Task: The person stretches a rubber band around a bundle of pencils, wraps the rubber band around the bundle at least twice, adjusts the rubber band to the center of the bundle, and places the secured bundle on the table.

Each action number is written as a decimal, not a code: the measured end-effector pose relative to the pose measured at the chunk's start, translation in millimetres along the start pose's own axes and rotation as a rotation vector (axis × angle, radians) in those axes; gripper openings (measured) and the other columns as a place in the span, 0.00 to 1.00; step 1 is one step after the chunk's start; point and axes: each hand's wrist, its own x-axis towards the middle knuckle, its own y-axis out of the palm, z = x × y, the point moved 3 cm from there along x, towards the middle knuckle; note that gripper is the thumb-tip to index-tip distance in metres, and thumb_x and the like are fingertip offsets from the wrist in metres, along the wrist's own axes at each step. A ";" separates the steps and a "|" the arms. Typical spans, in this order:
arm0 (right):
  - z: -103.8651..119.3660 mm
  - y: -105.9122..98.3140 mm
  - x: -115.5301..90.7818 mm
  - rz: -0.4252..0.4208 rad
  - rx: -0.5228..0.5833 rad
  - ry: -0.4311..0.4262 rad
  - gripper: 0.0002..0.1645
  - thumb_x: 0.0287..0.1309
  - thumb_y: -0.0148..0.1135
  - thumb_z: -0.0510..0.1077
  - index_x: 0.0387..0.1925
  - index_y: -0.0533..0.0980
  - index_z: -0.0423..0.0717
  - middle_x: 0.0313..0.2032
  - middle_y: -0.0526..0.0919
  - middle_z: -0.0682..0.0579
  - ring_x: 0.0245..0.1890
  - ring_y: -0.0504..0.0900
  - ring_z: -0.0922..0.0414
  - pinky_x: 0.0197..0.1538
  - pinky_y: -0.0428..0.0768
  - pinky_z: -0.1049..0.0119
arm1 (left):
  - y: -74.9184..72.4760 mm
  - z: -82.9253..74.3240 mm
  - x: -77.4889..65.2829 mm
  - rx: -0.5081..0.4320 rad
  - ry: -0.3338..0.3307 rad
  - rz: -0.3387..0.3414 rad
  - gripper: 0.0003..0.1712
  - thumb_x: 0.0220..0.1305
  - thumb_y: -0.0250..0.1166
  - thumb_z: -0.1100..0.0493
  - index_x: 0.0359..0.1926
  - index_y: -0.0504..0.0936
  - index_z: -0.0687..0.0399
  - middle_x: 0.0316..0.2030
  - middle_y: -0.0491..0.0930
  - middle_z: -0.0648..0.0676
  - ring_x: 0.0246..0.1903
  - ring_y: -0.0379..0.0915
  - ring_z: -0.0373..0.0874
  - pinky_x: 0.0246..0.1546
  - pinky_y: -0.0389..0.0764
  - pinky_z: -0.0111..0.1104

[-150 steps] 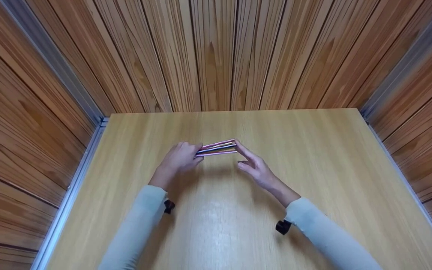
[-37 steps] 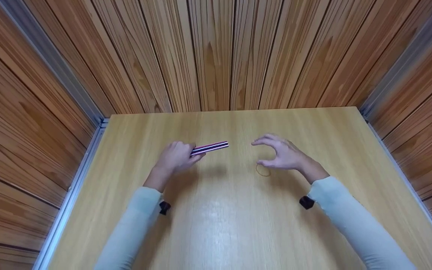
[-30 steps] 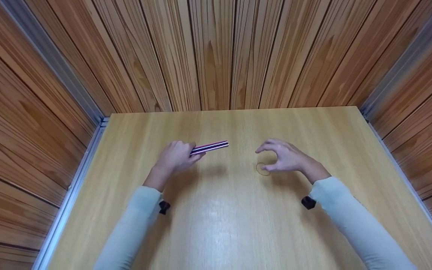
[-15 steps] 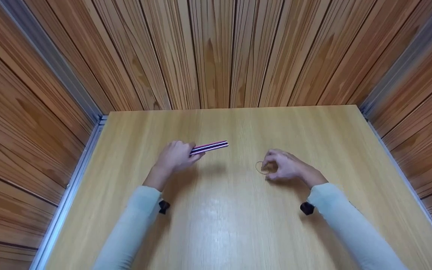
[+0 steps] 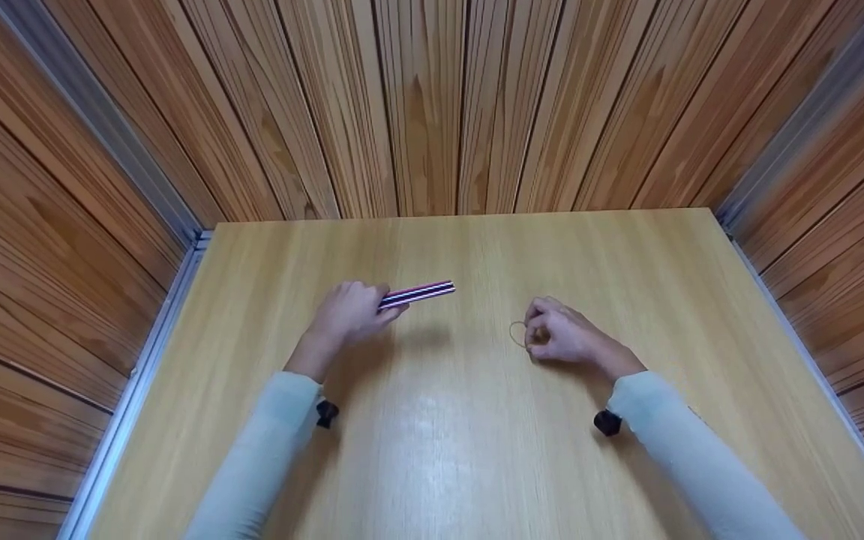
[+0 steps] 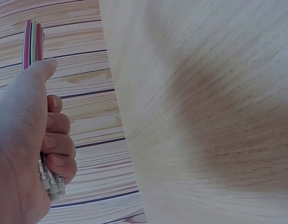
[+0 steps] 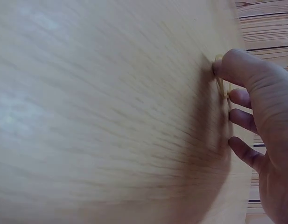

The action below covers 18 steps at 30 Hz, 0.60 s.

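Note:
In the head view my left hand grips a bundle of striped pencils above the table, their far ends pointing right. The left wrist view shows the fingers curled round the pencils, with metal ferrules and pale erasers sticking out below the little finger. Low over the table, my right hand pinches the right side of a thin yellowish rubber band with thumb and fingertips. Up close in the right wrist view, the rubber band runs beside the thumb and fingertips.
A light wooden table lies under both hands. Wood-plank walls stand behind and at both sides, with a metal rail along the left table edge. Small black wrist cameras hang under the sleeve cuffs.
Pencils held spread between both hands 5 s ago now form a tight bundle in the left hand. The right hand has moved away, lowered to the table and closed its fingers on the rubber band.

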 end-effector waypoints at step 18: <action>1.8 -5.0 -1.4 -0.149 0.186 -0.017 0.07 0.62 0.76 0.34 0.33 0.89 0.50 0.53 0.85 0.48 0.58 0.82 0.48 0.67 0.78 0.48 | 1.2 2.4 -0.3 -0.007 -0.039 0.036 0.29 0.84 0.62 0.34 0.53 0.86 0.56 0.30 0.77 0.53 0.31 0.76 0.49 0.33 0.69 0.36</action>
